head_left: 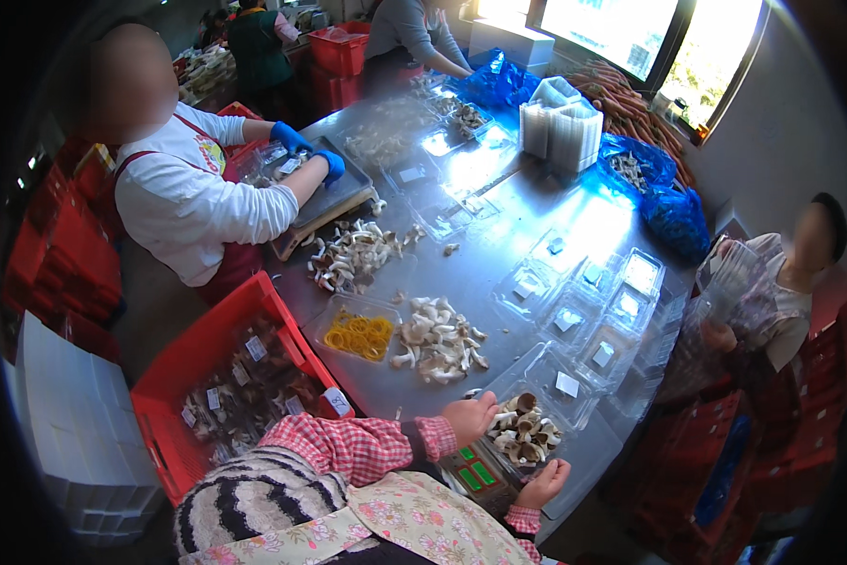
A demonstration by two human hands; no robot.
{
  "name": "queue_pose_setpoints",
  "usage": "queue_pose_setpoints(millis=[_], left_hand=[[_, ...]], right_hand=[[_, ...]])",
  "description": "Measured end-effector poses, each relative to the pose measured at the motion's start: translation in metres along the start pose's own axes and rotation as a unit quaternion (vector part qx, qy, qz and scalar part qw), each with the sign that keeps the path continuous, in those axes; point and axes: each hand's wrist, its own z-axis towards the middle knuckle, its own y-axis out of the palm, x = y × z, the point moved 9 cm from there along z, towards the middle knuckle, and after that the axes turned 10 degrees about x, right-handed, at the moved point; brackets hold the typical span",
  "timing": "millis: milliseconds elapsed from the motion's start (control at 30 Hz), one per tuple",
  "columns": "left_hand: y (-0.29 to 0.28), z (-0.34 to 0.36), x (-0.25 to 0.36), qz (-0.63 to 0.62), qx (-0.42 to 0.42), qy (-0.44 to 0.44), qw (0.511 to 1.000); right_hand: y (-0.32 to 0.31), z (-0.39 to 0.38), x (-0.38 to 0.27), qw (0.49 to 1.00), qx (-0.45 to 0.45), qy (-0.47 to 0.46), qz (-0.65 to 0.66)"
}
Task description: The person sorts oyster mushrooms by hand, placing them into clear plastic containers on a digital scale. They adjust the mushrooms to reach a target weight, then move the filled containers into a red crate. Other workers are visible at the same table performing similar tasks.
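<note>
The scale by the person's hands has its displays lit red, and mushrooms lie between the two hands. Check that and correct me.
The colour is wrong: the head view shows the displays on the scale lit green. Mushrooms do lie between the left hand and right hand.

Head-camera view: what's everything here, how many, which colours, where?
Steel table: one, silver, centre
Carrots: many, orange, upper right
Plastic bags: several, blue, upper right
Container stack: one, clear, far side
Open containers: several, clear, table's right
Rubber bands: many, yellow, in tub
Mushroom piles: several, cream, table's left
Crates: several, red, around table
Box-like stack: one, white, lower left
Co-workers: several, mixed clothing, left, right, back
Digital scale: one, green displays, lower centre
Mushroom heap: one, brown, by scale
Left hand: one, bare, beside heap
Right hand: one, bare, beside heap
</note>
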Motion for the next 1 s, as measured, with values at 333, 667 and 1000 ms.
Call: queue_pose_setpoints(millis=[333, 667, 1000], left_hand=[[0.0, 0.001, 0.002, -0.006, -0.008, 0.004, 1.0], [0.0, 0.001, 0.002, -0.014, 0.001, 0.008, 1.0], [0.001, 0.0, 0.002, -0.012, -0.003, 0.007, 1.0]], right_hand=[[-0.001, 0.006, 0.005, 0.997, 0.022, -0.08, -0.001], [0.005, -0.003, -0.018, 0.999, 0.003, -0.044, 0.017], [0.004, -0.003, -0.022, 0.998, 0.007, -0.059, 0.014]])
